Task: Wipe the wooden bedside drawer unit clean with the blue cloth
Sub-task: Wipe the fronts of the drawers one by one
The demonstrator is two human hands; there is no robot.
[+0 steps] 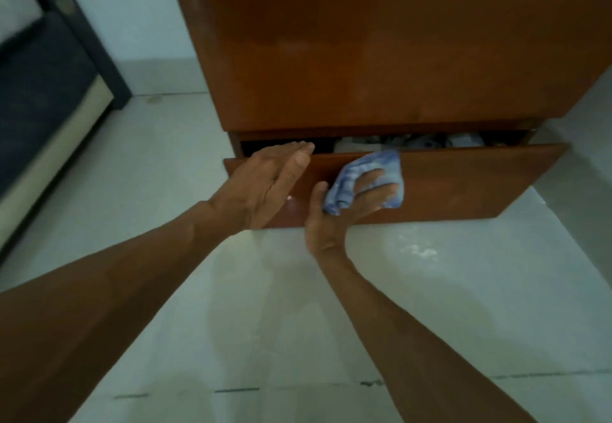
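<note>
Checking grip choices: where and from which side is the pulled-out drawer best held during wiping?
Probably the top edge of the drawer front, taken from above: it stands pulled out, so a gap behind that edge leaves room for fingers, and no handle shows on its face. The left hand rests there; the right hand holds the blue cloth.

blue-and-white mottled cloth point(367, 180), reddish-brown drawer unit point(381, 51), pale floor point(265, 306)

No legible txt, labels, brands or nos. on drawer unit point(381, 51) or elsewhere.
</note>
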